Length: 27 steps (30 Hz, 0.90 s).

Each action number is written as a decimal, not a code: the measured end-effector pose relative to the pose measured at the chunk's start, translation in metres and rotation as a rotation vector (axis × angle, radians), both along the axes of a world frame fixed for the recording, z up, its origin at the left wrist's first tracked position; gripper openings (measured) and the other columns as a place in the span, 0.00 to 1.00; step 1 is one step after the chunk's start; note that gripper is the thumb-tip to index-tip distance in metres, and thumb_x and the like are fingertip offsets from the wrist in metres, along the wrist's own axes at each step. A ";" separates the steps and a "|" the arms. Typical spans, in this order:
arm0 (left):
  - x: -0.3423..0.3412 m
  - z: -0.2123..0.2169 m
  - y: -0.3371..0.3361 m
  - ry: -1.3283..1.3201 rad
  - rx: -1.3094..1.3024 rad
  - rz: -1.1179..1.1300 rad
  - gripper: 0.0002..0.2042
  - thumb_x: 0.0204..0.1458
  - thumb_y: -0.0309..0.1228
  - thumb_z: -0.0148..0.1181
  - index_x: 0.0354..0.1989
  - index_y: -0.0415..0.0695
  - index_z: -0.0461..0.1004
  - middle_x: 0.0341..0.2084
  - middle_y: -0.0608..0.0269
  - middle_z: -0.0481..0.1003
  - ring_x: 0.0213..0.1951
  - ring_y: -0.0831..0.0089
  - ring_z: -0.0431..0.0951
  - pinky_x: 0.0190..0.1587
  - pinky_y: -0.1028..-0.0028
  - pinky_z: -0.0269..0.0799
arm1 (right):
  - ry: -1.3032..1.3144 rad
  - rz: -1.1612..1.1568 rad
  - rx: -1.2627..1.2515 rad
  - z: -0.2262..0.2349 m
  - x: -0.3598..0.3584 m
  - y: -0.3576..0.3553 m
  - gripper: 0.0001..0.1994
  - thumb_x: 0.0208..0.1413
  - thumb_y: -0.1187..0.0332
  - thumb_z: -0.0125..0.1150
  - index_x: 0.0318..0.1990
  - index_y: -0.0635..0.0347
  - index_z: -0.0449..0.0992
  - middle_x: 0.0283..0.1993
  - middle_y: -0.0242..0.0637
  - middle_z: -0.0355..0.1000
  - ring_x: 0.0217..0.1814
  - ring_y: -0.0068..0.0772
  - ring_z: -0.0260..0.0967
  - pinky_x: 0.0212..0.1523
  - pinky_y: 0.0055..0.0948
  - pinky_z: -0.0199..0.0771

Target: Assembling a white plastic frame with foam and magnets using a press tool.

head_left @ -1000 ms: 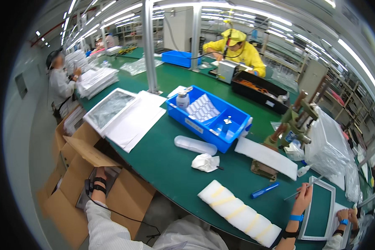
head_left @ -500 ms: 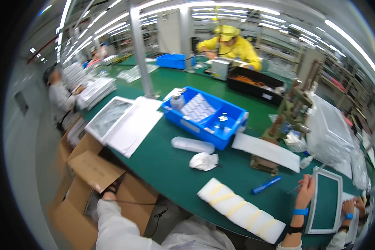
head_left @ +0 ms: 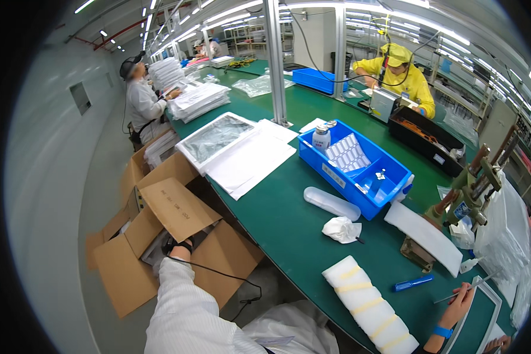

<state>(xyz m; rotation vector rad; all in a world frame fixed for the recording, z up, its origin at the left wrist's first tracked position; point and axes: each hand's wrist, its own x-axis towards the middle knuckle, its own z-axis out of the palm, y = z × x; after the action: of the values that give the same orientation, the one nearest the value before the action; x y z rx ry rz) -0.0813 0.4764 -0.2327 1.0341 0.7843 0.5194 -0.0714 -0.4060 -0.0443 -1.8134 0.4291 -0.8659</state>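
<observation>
My left hand [head_left: 172, 245] reaches down into an open cardboard box [head_left: 121, 277] beside the table. A black strap with a cord circles that wrist; clear plastic shows around the hand, and its fingers are hidden. At the lower right, my right hand [head_left: 459, 301], with a blue wristband, is closed around a slim grey rod-like tool [head_left: 481, 281]. This hand is above the near side of a white rectangular frame [head_left: 494, 307]. Close by lie a blue pen-shaped tool [head_left: 413, 283] and a long white foam pad with yellow strips [head_left: 366, 301].
A blue divided bin [head_left: 360, 194] stands mid-table, near a crumpled white wad [head_left: 341, 230] and a clear tube-like case [head_left: 331, 203]. A green hand press [head_left: 466, 194] stands right. White sheets [head_left: 251, 168] lie left. A co-worker in yellow [head_left: 413, 82] sits opposite; another person's hand [head_left: 500, 343] is lower right.
My view has turned left, so the table's things sit further right in the picture. My left hand stays in the box; my right hand still holds the rod-like tool.
</observation>
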 end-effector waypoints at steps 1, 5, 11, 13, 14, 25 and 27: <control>0.003 0.001 -0.002 -0.002 -0.002 -0.003 0.20 0.57 0.40 0.57 0.56 0.47 0.69 0.50 0.63 0.74 0.52 0.63 0.74 0.54 0.62 0.72 | 0.006 -0.009 -0.004 -0.001 0.000 -0.003 0.11 0.69 0.61 0.49 0.43 0.59 0.73 0.25 0.26 0.64 0.19 0.10 0.50 0.19 0.14 0.48; 0.010 -0.003 -0.006 -0.016 -0.018 -0.014 0.19 0.57 0.39 0.58 0.55 0.47 0.69 0.50 0.63 0.74 0.51 0.62 0.75 0.53 0.61 0.72 | 0.016 -0.029 -0.020 -0.001 0.001 -0.001 0.13 0.70 0.59 0.48 0.43 0.59 0.73 0.26 0.26 0.64 0.19 0.10 0.50 0.18 0.15 0.49; 0.019 -0.004 -0.010 -0.047 -0.038 -0.016 0.18 0.57 0.37 0.58 0.54 0.46 0.70 0.49 0.62 0.75 0.51 0.62 0.75 0.53 0.61 0.73 | 0.043 -0.012 -0.014 -0.006 0.004 -0.008 0.12 0.70 0.60 0.48 0.46 0.59 0.72 0.26 0.26 0.63 0.20 0.10 0.49 0.19 0.15 0.48; 0.022 -0.007 -0.011 -0.064 -0.052 -0.019 0.17 0.57 0.36 0.58 0.54 0.46 0.70 0.49 0.62 0.75 0.50 0.62 0.76 0.53 0.61 0.73 | 0.030 -0.015 -0.009 -0.006 0.003 -0.007 0.13 0.70 0.59 0.48 0.45 0.59 0.73 0.26 0.26 0.63 0.20 0.10 0.50 0.19 0.15 0.48; 0.025 -0.008 -0.012 -0.074 -0.059 -0.021 0.17 0.57 0.36 0.58 0.54 0.46 0.70 0.48 0.62 0.75 0.50 0.62 0.76 0.52 0.60 0.74 | 0.019 -0.025 -0.001 -0.006 0.001 -0.007 0.14 0.69 0.58 0.49 0.44 0.59 0.73 0.26 0.26 0.63 0.19 0.10 0.50 0.19 0.16 0.48; 0.020 0.006 0.012 -0.248 -0.101 -0.021 0.15 0.56 0.33 0.59 0.52 0.45 0.71 0.47 0.61 0.77 0.49 0.61 0.77 0.51 0.60 0.75 | 0.033 -0.032 0.008 -0.027 0.009 -0.041 0.16 0.70 0.56 0.48 0.48 0.59 0.73 0.28 0.26 0.63 0.21 0.11 0.50 0.20 0.17 0.49; 0.019 0.017 0.020 -0.253 -0.126 -0.022 0.15 0.56 0.32 0.59 0.52 0.45 0.71 0.46 0.61 0.77 0.49 0.61 0.78 0.51 0.59 0.75 | 0.047 -0.023 0.002 -0.028 0.011 -0.039 0.16 0.70 0.56 0.48 0.48 0.59 0.73 0.28 0.26 0.63 0.21 0.11 0.50 0.20 0.17 0.49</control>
<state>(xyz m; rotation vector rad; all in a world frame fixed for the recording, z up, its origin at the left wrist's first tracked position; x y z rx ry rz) -0.0622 0.4969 -0.2156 0.8407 0.5732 0.5624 -0.0602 -0.4455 -0.0728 -1.8326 0.4818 -0.8400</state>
